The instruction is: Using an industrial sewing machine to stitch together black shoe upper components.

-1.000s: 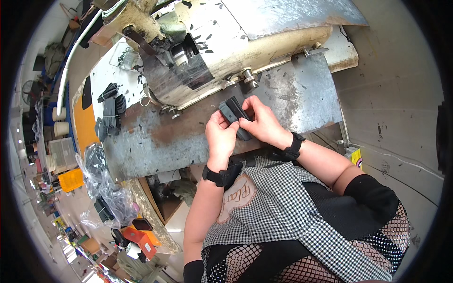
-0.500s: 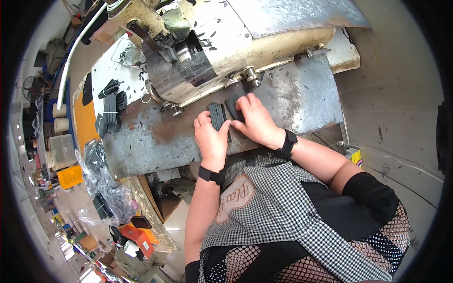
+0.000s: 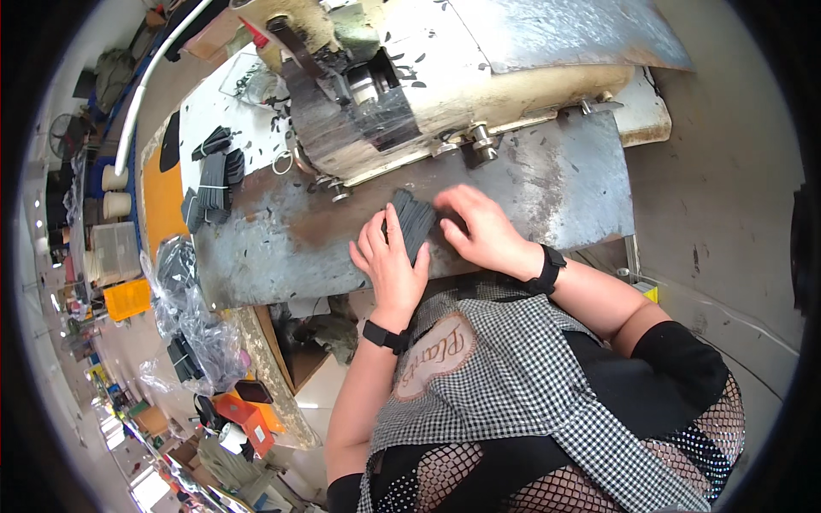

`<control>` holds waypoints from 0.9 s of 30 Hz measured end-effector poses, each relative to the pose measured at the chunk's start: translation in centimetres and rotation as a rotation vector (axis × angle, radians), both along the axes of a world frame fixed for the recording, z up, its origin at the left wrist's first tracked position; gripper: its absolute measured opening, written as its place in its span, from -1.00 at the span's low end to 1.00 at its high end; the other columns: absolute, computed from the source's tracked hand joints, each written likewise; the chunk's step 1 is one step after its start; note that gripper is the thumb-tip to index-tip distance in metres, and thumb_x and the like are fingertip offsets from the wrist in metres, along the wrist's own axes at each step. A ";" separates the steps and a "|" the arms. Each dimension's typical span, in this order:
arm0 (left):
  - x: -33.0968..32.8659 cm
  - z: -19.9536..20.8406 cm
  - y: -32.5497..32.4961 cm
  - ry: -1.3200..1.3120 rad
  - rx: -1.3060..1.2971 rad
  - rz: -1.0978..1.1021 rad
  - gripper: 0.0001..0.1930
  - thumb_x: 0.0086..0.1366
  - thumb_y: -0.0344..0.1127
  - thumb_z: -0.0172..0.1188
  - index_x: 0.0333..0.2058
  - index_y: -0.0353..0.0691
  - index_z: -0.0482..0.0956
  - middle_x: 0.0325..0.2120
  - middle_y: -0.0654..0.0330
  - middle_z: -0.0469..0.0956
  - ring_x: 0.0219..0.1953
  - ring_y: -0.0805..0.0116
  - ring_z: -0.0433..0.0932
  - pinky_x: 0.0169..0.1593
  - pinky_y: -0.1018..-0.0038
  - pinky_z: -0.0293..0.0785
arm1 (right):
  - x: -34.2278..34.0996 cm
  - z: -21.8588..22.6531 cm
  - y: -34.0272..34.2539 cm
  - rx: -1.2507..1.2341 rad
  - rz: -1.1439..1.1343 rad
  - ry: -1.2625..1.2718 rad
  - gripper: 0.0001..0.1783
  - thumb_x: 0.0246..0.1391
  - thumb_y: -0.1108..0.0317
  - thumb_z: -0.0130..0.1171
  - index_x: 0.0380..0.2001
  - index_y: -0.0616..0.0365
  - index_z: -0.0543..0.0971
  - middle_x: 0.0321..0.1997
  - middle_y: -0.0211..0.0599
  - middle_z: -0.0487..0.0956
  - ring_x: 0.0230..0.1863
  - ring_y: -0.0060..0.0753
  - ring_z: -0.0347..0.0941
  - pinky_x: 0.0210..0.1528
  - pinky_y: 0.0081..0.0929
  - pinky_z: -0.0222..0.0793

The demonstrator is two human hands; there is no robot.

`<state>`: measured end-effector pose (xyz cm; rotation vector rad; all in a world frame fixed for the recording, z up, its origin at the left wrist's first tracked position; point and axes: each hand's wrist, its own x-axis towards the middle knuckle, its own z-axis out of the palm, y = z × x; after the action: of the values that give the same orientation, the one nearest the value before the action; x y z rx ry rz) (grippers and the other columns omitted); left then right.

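A stack of thin dark grey strips (image 3: 416,221) lies on the metal tabletop in front of the machine. My left hand (image 3: 389,265) holds it, with fingers along its left side and the thumb against its near right side. Just to the right of the stack, my right hand (image 3: 489,232) has curved fingers and the thumb spread apart. Nothing shows between them. Whether its fingertips touch the strips I cannot tell.
A cream machine (image 3: 530,94) with a dark opening stands along the table's far side. Tied bundles of dark pieces (image 3: 212,190) lie at the left, near a clear plastic bag (image 3: 201,342). Dark scraps litter the machine's white surface (image 3: 436,38).
The dark piece that my right hand held has joined the stack, which now looks wider and more fanned. My right hand has let go and its fingers have spread. The view has shifted slightly.
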<state>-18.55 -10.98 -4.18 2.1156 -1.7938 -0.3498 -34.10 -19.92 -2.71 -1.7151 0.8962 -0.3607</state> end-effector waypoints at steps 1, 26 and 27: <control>-0.2 -0.1 0.1 -0.038 0.008 0.024 -0.15 -0.03 -0.23 0.30 0.24 -0.26 0.09 0.10 -0.02 0.16 0.19 0.00 0.09 0.22 -0.13 -0.15 | 0.4 -0.5 -0.3 -0.301 -0.021 -0.048 -0.50 -0.10 0.48 0.10 -0.01 0.36 0.33 -0.04 0.06 0.43 -0.02 0.02 0.39 0.04 -0.25 0.32; 1.0 -2.8 3.2 0.125 -0.223 0.018 -0.16 -0.06 -0.26 0.25 0.17 -0.48 0.07 0.13 -0.13 0.14 0.19 -0.04 0.11 0.27 0.17 0.00 | 3.1 -1.6 -0.4 -0.443 0.520 0.032 -0.07 -0.26 0.44 0.23 0.23 0.34 0.07 0.32 0.22 0.01 0.34 0.23 -0.06 0.35 -0.15 -0.08; 1.1 -2.7 3.2 0.158 -0.272 0.009 -0.14 -0.10 -0.28 0.28 0.16 -0.48 0.09 0.08 -0.11 0.16 0.16 -0.05 0.13 0.25 0.18 0.05 | 2.8 -1.9 -0.6 -0.449 0.525 0.045 -0.07 -0.30 0.46 0.24 0.22 0.33 0.09 0.31 0.20 0.03 0.33 0.21 -0.04 0.34 -0.16 -0.06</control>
<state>-17.41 -7.74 -6.86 1.8554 -1.6394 -0.2469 -31.33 -20.57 -4.63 -2.2992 0.3774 -0.1744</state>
